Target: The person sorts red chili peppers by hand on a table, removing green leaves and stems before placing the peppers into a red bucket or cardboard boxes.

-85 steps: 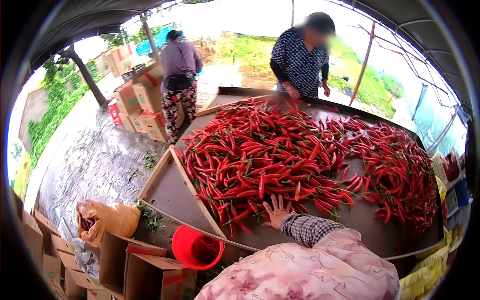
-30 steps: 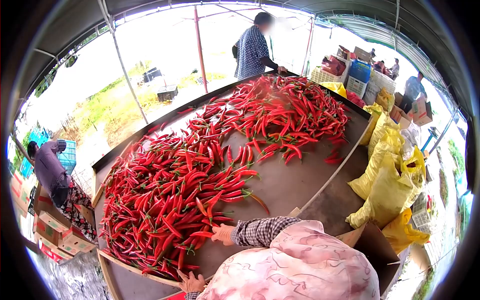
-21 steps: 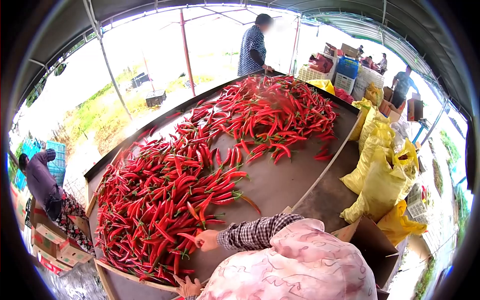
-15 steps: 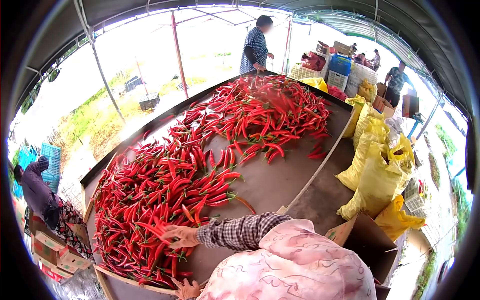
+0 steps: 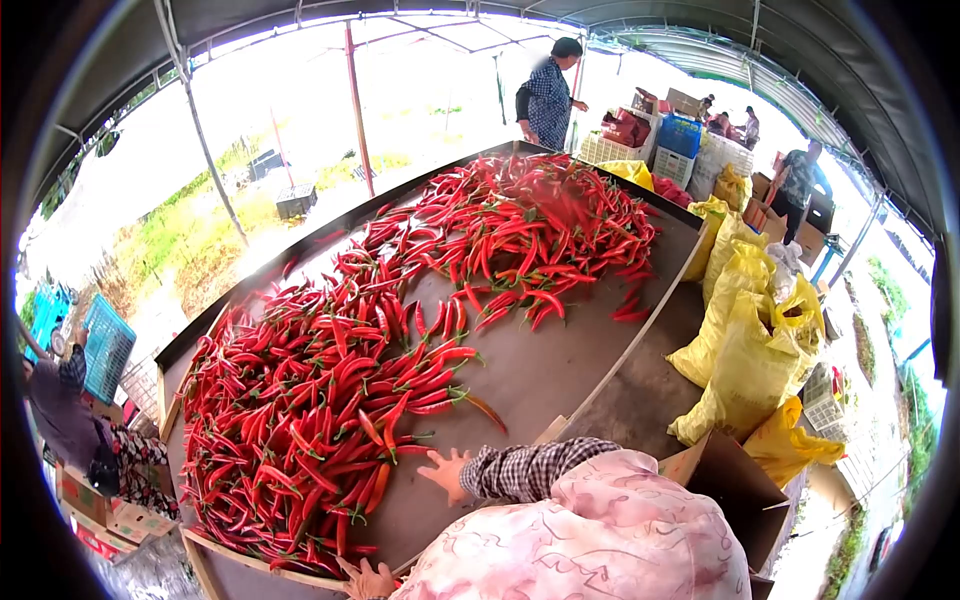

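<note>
A broad heap of red chili peppers (image 5: 310, 400) with green stems covers much of the dark tabletop (image 5: 520, 375). My right hand (image 5: 450, 474), in a black-and-white checked sleeve, is over bare tabletop just right of the heap. Its fingers are spread and hold nothing. Low in the view, my left hand (image 5: 370, 580) is at the table's wooden edge, beside the nearest peppers. Its fingers look apart, with nothing visible in them; the wrist is partly hidden by my pink patterned garment (image 5: 590, 530).
Yellow sacks (image 5: 745, 375) line the right side, with an open cardboard box (image 5: 735, 490) near me. One person (image 5: 550, 100) stands at the far end. Another person (image 5: 75, 420) is at the left, by a blue crate (image 5: 108, 345) and cartons (image 5: 105, 520).
My right hand has left the peppers and moved right onto bare tabletop, fingers spreading. My left hand has barely moved. The far person has turned; the left person has an arm raised toward the crate.
</note>
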The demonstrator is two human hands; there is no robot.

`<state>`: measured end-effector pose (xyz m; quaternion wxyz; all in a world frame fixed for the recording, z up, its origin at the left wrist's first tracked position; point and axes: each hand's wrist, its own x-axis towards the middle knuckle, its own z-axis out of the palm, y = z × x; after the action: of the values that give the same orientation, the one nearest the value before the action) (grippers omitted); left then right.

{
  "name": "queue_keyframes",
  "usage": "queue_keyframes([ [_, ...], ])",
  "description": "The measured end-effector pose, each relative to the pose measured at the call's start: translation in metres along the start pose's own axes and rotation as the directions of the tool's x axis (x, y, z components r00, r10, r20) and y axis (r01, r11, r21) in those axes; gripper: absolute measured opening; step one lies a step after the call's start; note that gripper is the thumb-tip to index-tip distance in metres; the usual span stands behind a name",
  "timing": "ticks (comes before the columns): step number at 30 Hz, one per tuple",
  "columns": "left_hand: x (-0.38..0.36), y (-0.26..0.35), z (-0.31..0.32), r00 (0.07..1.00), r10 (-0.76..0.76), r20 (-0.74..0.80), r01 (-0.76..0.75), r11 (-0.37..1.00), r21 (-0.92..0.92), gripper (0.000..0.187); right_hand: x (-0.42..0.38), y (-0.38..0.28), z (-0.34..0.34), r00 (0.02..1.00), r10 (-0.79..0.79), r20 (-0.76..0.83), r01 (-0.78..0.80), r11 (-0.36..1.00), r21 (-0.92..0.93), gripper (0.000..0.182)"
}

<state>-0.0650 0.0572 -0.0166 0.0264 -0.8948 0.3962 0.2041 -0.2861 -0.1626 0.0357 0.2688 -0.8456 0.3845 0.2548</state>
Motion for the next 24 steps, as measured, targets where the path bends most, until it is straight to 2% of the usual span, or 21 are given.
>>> queue_keyframes([
  [1, 0.005, -0.005, 0.008, 1.0, 0.005, -0.002, -0.005, 1.0, -0.002, 0.055, -0.003, 0.001, 0.0, 1.0, 0.004, -0.004, -0.004, 1.0, -0.001, 0.099],
  [2, 0.012, -0.018, 0.024, 0.993, 0.11, 0.043, -0.115, 0.986, 0.119, 0.053, -0.006, 0.001, 0.001, 1.0, 0.01, 0.022, -0.009, 0.999, -0.036, 0.099],
  [3, 0.016, -0.028, 0.037, 0.973, 0.207, 0.099, -0.225, 0.946, 0.235, 0.061, -0.008, 0.001, 0.004, 0.999, 0.016, 0.047, -0.013, 0.997, -0.071, 0.099],
  [4, 0.017, -0.035, 0.044, 0.963, 0.268, 0.029, -0.268, 0.937, 0.224, 0.058, -0.001, 0.005, 0.013, 1.0, 0.001, 0.023, 0.001, 0.998, -0.069, 0.099],
  [5, 0.02, -0.032, 0.043, 0.962, 0.271, 0.031, -0.271, 0.936, 0.224, 0.058, -0.001, 0.007, 0.015, 1.0, 0.004, 0.023, -0.002, 0.998, -0.068, 0.099],
  [7, 0.025, -0.028, 0.041, 0.991, 0.084, -0.107, -0.078, 0.995, 0.064, 0.055, -0.002, 0.008, 0.022, 0.999, -0.03, -0.017, 0.028, 0.994, -0.107, 0.1],
  [10, 0.009, -0.017, 0.028, 0.977, 0.129, -0.171, -0.128, 0.992, 0.016, 0.056, -0.007, 0.007, 0.022, 0.999, -0.046, -0.025, 0.043, 0.991, -0.127, 0.101],
  [13, -0.005, -0.002, 0.004, 0.99, 0.089, -0.108, -0.091, 0.996, -0.02, 0.052, -0.009, 0.007, 0.021, 0.999, -0.052, -0.012, 0.05, 0.987, -0.15, 0.101],
  [17, -0.01, 0.001, -0.001, 0.99, 0.085, -0.112, -0.087, 0.996, -0.017, 0.052, -0.002, 0.012, 0.012, 0.997, -0.061, 0.049, 0.067, 0.989, -0.135, 0.097],
  [19, -0.01, 0.004, -0.004, 0.993, 0.075, -0.094, -0.077, 0.997, -0.022, 0.052, 0.009, 0.029, 0.004, 0.971, -0.201, 0.129, 0.202, 0.979, 0.008, 0.09],
  [20, -0.007, -0.002, 0.003, 0.988, 0.098, -0.122, -0.1, 0.995, -0.004, 0.053, 0.007, 0.042, -0.002, 0.962, -0.272, 0.025, 0.266, 0.953, 0.144, 0.082],
  [21, -0.005, -0.005, 0.006, 0.989, 0.097, -0.114, -0.098, 0.995, 0.001, 0.053, 0.028, 0.07, 0.007, 0.922, -0.335, -0.195, 0.375, 0.898, 0.229, 0.079],
  [22, -0.003, -0.007, 0.007, 0.99, 0.084, -0.11, -0.084, 0.996, 0.012, 0.056, 0.049, 0.098, 0.017, 0.838, -0.357, -0.412, 0.491, 0.824, 0.285, 0.077],
  [23, 0.0, -0.01, 0.009, 0.992, 0.072, -0.107, -0.07, 0.997, 0.026, 0.059, 0.034, 0.121, -0.012, 0.802, -0.308, -0.511, 0.487, 0.833, 0.263, 0.073],
  [24, 0.003, -0.014, 0.013, 0.994, 0.062, -0.095, -0.059, 0.998, 0.034, 0.06, 0.03, 0.151, -0.027, 0.764, -0.173, -0.621, 0.384, 0.896, 0.223, 0.072],
])
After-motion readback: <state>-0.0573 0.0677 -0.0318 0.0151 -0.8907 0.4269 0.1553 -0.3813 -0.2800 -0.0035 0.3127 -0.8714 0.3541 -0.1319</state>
